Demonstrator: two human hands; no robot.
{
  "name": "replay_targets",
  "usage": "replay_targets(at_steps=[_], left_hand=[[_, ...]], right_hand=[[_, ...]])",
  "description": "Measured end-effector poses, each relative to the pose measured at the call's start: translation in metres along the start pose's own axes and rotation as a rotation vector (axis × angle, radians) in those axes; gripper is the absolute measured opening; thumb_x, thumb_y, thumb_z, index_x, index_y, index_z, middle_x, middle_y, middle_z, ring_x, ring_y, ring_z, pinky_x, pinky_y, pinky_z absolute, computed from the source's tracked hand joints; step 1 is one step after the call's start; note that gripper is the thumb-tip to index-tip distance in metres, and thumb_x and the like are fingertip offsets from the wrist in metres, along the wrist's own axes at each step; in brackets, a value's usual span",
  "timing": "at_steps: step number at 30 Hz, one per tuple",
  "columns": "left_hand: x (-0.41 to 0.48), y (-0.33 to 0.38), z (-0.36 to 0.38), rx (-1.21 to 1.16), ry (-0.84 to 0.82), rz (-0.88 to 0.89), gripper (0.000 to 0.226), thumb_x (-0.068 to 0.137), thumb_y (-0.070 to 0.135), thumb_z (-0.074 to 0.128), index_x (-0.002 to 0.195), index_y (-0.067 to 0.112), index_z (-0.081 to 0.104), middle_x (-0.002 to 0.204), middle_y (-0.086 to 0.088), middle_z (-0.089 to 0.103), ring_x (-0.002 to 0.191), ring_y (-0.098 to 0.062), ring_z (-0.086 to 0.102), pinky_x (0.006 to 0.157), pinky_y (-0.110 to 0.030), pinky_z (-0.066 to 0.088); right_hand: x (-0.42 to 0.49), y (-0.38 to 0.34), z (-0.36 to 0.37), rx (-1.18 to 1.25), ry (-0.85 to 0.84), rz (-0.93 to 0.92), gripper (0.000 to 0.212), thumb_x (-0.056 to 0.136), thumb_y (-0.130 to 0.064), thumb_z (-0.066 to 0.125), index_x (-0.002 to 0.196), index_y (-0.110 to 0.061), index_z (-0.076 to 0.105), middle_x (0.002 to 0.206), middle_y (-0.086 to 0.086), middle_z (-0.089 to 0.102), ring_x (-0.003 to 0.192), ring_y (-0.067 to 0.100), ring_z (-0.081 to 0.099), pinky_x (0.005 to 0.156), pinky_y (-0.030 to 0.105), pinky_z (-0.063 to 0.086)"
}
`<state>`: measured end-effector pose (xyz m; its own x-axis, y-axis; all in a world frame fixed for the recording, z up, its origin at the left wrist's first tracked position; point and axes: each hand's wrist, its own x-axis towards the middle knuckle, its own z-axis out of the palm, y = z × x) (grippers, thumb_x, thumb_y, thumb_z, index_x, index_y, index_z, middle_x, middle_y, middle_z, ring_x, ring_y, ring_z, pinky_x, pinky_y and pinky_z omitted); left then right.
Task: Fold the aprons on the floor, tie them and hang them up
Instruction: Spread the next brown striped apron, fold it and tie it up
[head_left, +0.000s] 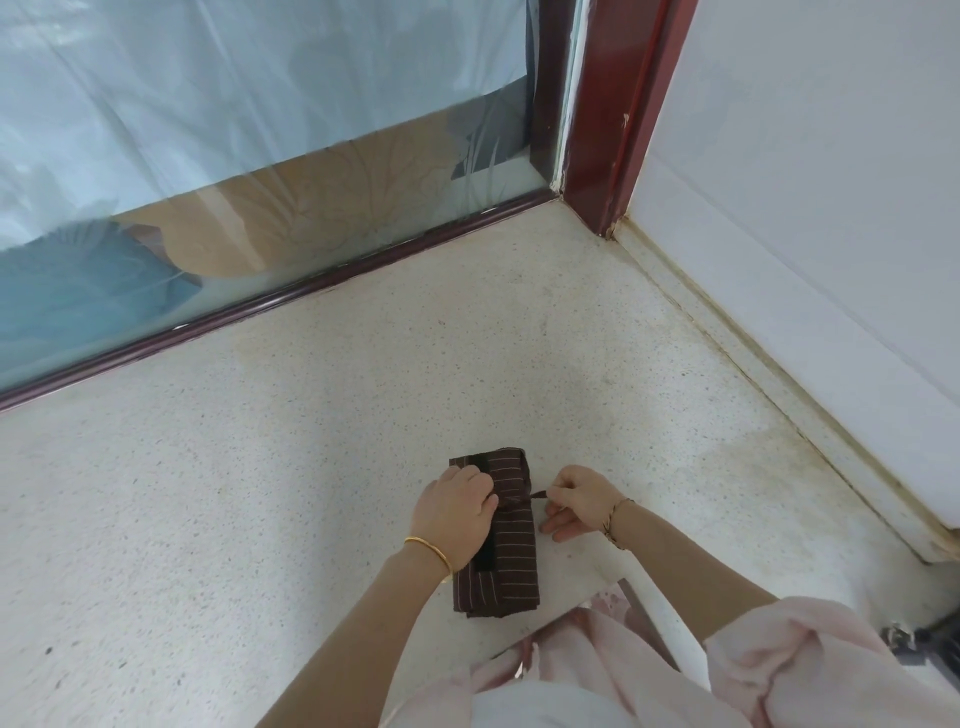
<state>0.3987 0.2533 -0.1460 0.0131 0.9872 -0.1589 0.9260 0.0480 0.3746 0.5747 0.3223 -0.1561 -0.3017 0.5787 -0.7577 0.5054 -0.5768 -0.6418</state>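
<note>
We log the floor under both hands. The folded apron lies on it between them. Our left hand grips its middle; our right hand pinches the tie, drawn taut.

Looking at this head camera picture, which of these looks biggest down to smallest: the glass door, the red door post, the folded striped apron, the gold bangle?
1. glass door
2. red door post
3. folded striped apron
4. gold bangle
The door and the post are farther from the camera, yet they look larger.
</note>
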Motion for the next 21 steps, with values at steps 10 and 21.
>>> replay_targets(at_steps=[10,21], left_hand=[[0.008,0.023,-0.001,-0.740,-0.028,-0.231,0.014,0.086,0.025,0.064,0.077,0.013,0.063,0.080,0.002,0.066,0.076,-0.011,0.061,0.074,-0.023,0.051],[0.018,0.029,0.001,-0.524,-0.090,-0.230,0.014,0.087,0.021,0.063,0.099,0.014,0.065,0.091,0.001,0.066,0.087,-0.014,0.061,0.083,-0.026,0.050]], right_hand=[[0.003,-0.003,0.017,-0.259,0.166,-0.071,0.019,0.094,-0.020,0.053,0.078,-0.011,0.051,0.078,0.015,0.068,0.074,0.029,0.071,0.071,0.041,0.059],[-0.019,-0.022,0.016,-0.409,0.212,-0.440,0.022,0.088,-0.031,0.061,0.075,-0.014,0.066,0.075,0.000,0.063,0.070,0.012,0.059,0.070,0.029,0.054]])
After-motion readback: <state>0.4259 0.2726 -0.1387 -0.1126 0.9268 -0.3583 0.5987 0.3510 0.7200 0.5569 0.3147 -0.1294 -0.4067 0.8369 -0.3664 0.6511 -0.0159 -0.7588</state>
